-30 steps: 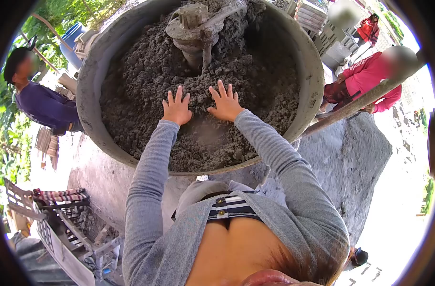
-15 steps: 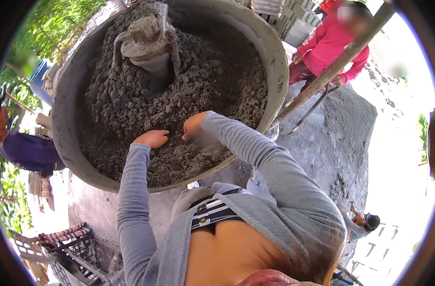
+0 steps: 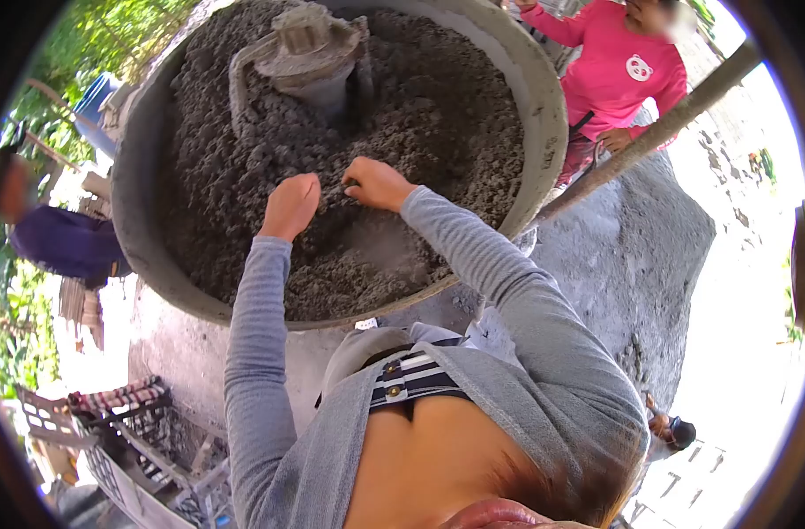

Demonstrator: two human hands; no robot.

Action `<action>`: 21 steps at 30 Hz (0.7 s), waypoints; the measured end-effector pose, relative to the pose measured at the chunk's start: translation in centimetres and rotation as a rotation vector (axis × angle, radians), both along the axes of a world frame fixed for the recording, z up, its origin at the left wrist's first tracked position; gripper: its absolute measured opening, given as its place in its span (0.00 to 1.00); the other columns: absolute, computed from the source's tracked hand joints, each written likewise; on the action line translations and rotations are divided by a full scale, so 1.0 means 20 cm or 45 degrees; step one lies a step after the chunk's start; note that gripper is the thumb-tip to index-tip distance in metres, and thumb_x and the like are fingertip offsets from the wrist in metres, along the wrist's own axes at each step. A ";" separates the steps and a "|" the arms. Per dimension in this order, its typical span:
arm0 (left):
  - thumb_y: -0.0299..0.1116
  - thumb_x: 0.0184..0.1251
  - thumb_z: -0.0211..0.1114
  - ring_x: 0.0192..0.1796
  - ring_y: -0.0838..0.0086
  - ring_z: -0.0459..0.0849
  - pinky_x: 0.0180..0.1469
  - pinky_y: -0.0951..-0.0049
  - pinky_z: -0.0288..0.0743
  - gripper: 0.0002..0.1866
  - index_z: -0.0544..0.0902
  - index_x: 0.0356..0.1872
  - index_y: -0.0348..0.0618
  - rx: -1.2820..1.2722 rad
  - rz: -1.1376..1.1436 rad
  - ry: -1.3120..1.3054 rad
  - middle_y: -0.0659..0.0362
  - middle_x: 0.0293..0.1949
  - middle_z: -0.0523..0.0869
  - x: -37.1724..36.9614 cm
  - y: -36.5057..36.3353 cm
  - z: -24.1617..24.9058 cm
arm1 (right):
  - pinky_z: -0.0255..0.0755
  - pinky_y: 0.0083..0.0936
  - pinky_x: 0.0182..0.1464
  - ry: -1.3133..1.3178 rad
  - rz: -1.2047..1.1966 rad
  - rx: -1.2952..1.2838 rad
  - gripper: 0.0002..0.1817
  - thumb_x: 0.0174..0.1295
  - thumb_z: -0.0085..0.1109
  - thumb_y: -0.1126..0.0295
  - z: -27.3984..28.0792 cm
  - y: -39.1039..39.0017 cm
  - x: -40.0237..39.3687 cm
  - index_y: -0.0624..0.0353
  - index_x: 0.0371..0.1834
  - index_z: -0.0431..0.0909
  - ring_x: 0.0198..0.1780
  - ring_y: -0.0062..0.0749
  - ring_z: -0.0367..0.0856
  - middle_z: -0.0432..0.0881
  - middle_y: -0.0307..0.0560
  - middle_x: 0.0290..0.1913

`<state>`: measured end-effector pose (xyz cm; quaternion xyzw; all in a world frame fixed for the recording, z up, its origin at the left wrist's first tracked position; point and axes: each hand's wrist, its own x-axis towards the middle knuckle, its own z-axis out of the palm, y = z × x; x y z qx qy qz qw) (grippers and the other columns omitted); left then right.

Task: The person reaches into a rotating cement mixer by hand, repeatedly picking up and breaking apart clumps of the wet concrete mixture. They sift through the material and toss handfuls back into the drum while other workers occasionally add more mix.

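Note:
A big round mixer pan [image 3: 544, 115] holds a crumbly, dark grey, damp-looking cement mix [image 3: 244, 198]. Over this mix, near the middle of the pan, is my left hand [image 3: 292, 207], its fingers curled closed; what they hold, if anything, is hidden. My right hand [image 3: 378, 183] is close beside it on the right, fingers bent inward and thumb tucked toward them. I cannot make out anything in it. A pale, dusty blur hangs over the mix below my right hand. Beyond both hands stands the mixer's cement-crusted central hub [image 3: 305, 53], with a bent arm on each side.
A person in a pink shirt [image 3: 618, 66] stands right of the pan, behind a slanting pole [image 3: 654, 132]. Another person in dark blue [image 3: 67, 242] is at the left. A grey cement heap [image 3: 627, 238] lies at right; a slatted frame [image 3: 147, 450] stands lower left.
Both hands have risen toward the hub, the left turning more upright. The pink-shirted person has turned and raised one arm. My view has shifted slightly, and pale dust shows over the mix.

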<state>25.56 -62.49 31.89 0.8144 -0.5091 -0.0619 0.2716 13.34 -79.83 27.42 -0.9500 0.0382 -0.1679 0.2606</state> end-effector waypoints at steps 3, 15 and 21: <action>0.39 0.68 0.48 0.41 0.47 0.80 0.43 0.50 0.72 0.15 0.78 0.31 0.40 0.018 0.096 -0.019 0.46 0.34 0.83 0.02 0.00 -0.02 | 0.74 0.43 0.41 0.304 -0.085 -0.079 0.22 0.58 0.61 0.57 0.08 0.02 0.03 0.67 0.18 0.78 0.35 0.54 0.80 0.83 0.55 0.34; 0.35 0.71 0.47 0.50 0.59 0.79 0.51 0.59 0.75 0.14 0.80 0.44 0.43 0.133 0.058 -0.132 0.54 0.44 0.76 0.03 0.04 -0.09 | 0.75 0.40 0.51 0.234 -0.042 0.248 0.25 0.58 0.62 0.64 0.00 0.03 0.02 0.57 0.60 0.75 0.43 0.49 0.84 0.86 0.56 0.39; 0.38 0.68 0.53 0.67 0.54 0.66 0.64 0.57 0.69 0.24 0.69 0.65 0.48 0.486 0.061 -0.094 0.52 0.67 0.62 0.05 0.05 -0.14 | 0.70 0.37 0.59 0.584 -0.012 0.219 0.32 0.56 0.65 0.63 0.05 0.04 0.04 0.55 0.65 0.70 0.56 0.49 0.78 0.79 0.58 0.55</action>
